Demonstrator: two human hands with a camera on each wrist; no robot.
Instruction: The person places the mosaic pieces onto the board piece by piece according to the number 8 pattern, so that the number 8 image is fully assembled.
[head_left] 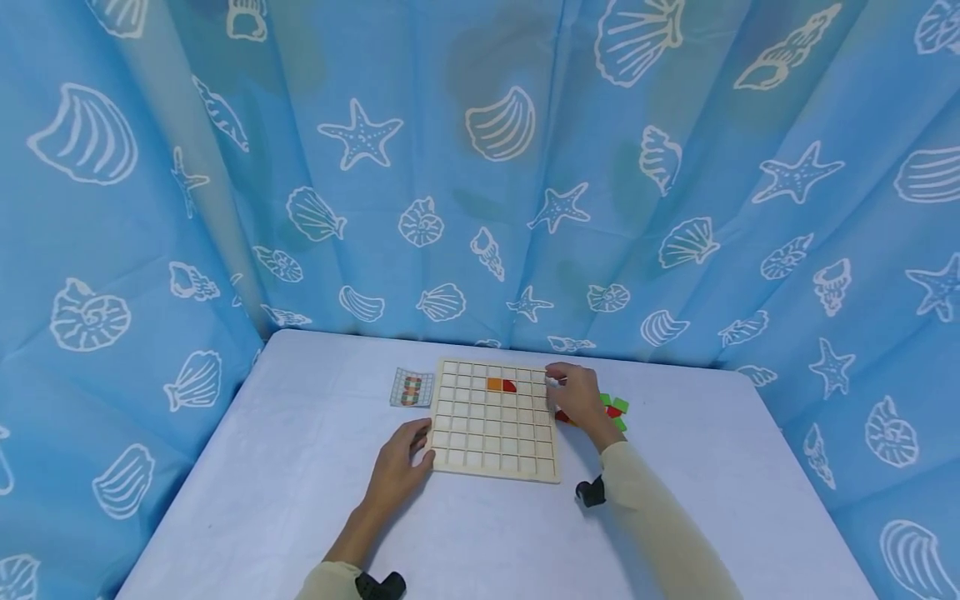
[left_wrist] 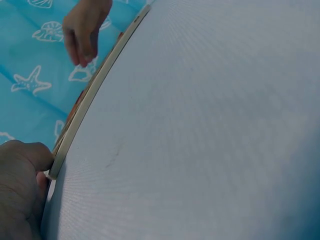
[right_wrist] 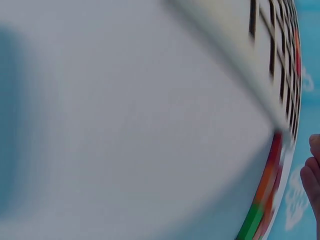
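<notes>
A wooden grid board [head_left: 491,425] lies on the table, with an orange square tile [head_left: 494,384] and a red tile with a curved pale edge [head_left: 509,386] in its upper part. My left hand [head_left: 402,462] holds the board's left edge; in the left wrist view its thumb [left_wrist: 37,155] rests at the board's corner. Over the upper right edge of the board is my right hand [head_left: 576,393], fingers bent downward and thumb close to them. I cannot tell whether a small piece is between those fingertips.
Left of the board lies a small pattern card [head_left: 412,389] with a coloured figure on a grid. Several loose green, red and orange tiles [head_left: 619,406] lie right of the board, partly behind my right hand. A blue shell-print curtain [head_left: 480,183] hangs behind the white table [head_left: 300,433].
</notes>
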